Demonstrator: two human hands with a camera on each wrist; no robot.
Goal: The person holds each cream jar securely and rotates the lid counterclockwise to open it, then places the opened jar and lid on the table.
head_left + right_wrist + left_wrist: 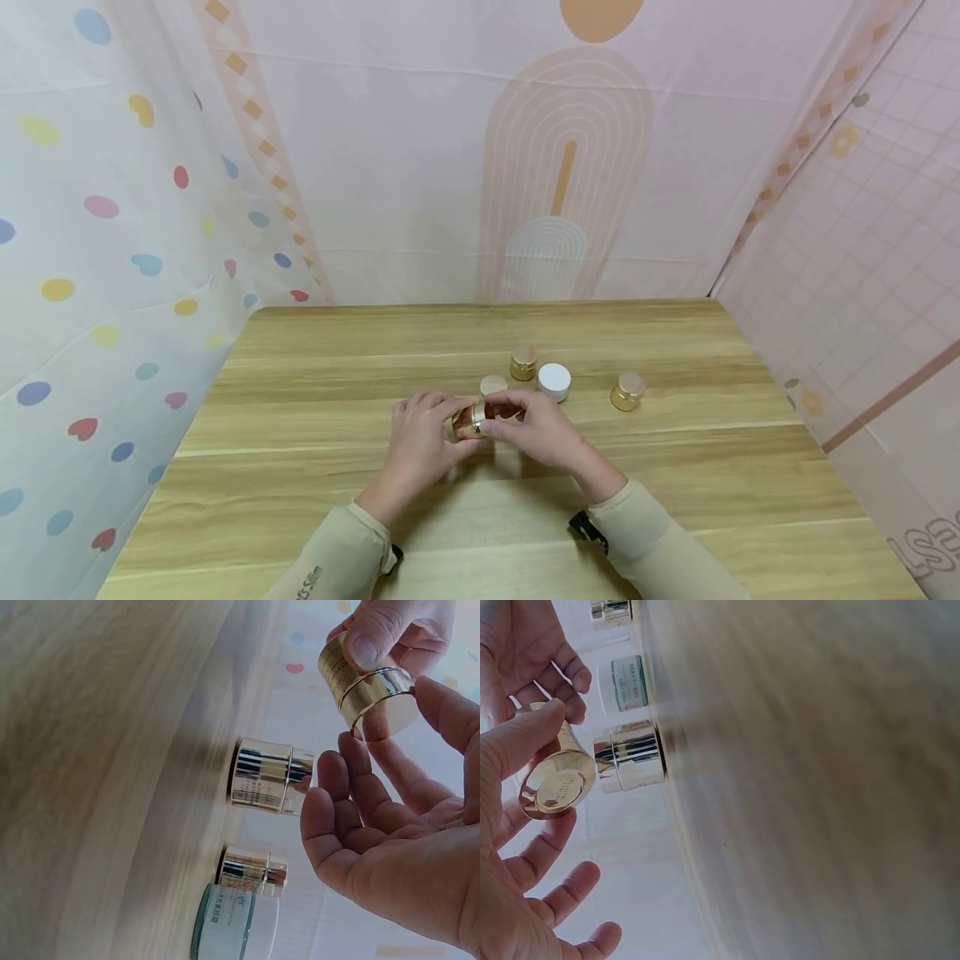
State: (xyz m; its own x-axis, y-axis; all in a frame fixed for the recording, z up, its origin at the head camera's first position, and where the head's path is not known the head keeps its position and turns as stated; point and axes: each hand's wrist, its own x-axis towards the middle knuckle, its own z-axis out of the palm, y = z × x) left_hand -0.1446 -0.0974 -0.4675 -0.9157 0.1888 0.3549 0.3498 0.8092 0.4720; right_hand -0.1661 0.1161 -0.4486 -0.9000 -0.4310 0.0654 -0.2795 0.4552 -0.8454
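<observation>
this is a small booth-like corner, closed in on three sides: a creased, spotted cloth (120,242) hangs on the left, a pale cloth (397,183) with an arch print (517,125) at the back, a checked cloth (870,258) on the right. a wood-grain surface (300,417) sits between them. whether home, office or workshop cannot be told.

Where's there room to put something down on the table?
The table is bare left of the left hand, and right of the lone gold jar. It's crowded around the right hand: the held jar, the white jar and two other gold jars bunch there.
</observation>
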